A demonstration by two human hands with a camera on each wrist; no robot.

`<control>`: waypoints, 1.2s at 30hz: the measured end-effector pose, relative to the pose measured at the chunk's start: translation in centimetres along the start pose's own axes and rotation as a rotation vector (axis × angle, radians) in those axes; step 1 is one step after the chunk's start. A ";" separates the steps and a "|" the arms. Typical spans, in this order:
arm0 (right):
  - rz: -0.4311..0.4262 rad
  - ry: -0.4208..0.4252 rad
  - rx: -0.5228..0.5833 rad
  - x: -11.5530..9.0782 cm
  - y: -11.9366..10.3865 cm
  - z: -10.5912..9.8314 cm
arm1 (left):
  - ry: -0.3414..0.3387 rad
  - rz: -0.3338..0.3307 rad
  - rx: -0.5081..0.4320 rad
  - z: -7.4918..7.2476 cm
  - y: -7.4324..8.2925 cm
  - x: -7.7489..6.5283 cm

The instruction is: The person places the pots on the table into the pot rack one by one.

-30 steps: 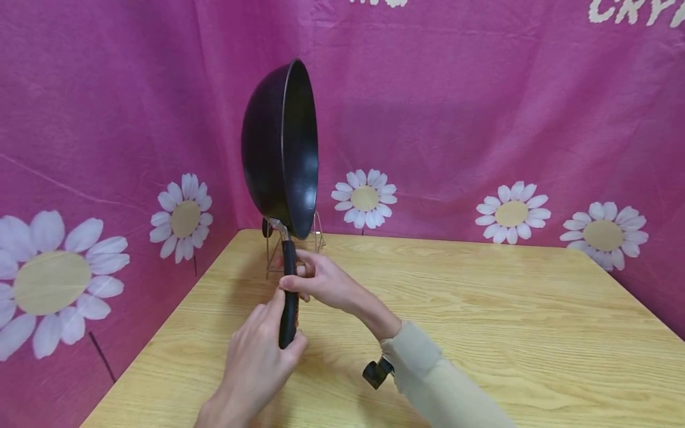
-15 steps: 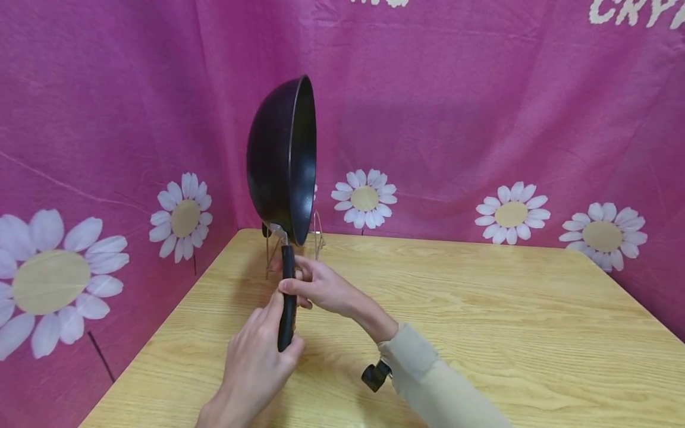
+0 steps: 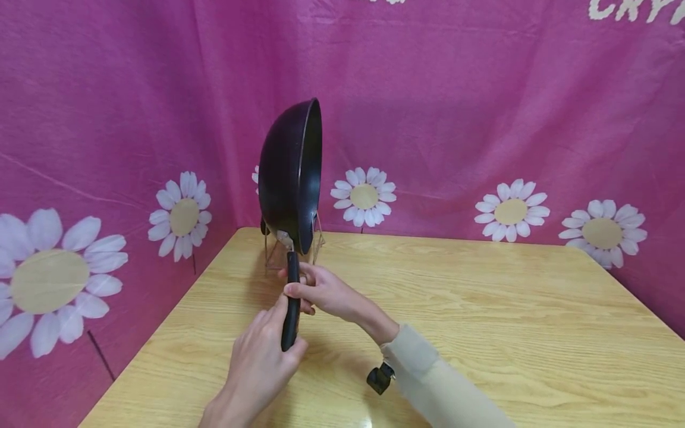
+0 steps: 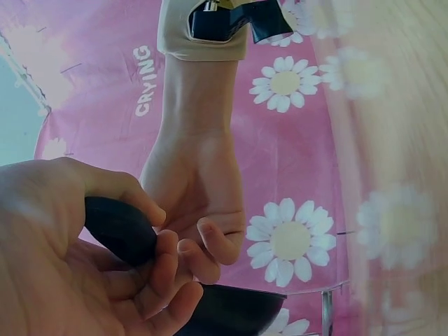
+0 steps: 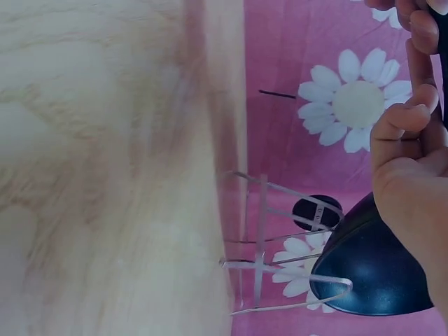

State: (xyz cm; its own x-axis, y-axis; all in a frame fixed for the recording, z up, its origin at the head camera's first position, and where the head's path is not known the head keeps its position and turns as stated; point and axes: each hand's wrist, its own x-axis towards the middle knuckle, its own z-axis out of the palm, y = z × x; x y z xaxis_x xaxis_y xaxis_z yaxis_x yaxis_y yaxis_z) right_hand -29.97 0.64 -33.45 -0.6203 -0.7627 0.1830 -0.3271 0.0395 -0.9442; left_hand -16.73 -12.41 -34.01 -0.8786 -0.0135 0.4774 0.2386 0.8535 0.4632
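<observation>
A deep black wok (image 3: 283, 172) stands on its edge, bowl away from me, its hollow side facing right. My left hand (image 3: 259, 351) grips the lower end of its black handle (image 3: 291, 321); in the left wrist view the fingers (image 4: 164, 269) curl round the handle's tip. Higher up, my right hand (image 3: 326, 291) holds the same handle, thumb on the near side. A thin wire rack (image 3: 317, 244) stands behind and under the bowl. In the right wrist view the wok's rim overlaps the rack's wire prongs (image 5: 329, 280); whether they touch, I cannot tell.
A light wooden table (image 3: 481, 315) spreads out to the right. Pink cloth (image 3: 439, 107) with daisies hangs behind it and along the left side. A round black object (image 5: 316, 212) shows at the rack in the right wrist view.
The wok has come down and slightly to the right, its bowl now lower against the wire rack. Both hands keep their hold on the handle and have barely shifted.
</observation>
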 end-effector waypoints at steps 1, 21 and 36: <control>0.004 -0.001 0.003 -0.1 0.1 0.0 | -0.006 -0.003 0.003 0.1 0.0 0.0; 0.122 0.076 0.290 -1.9 1.8 0.2 | -0.045 0.046 0.014 1.4 0.5 -0.2; 0.175 0.099 0.215 -2.8 1.6 -1.1 | -0.123 0.037 0.035 2.1 1.5 0.6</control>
State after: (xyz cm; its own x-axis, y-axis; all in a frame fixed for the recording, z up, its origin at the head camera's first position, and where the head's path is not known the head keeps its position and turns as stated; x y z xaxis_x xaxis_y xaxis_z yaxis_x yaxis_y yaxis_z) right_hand -29.59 3.55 -35.20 -0.7238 -0.6895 0.0281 -0.0573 0.0194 -0.9982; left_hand -17.79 -10.09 -34.59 -0.9140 0.0800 0.3977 0.2589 0.8699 0.4199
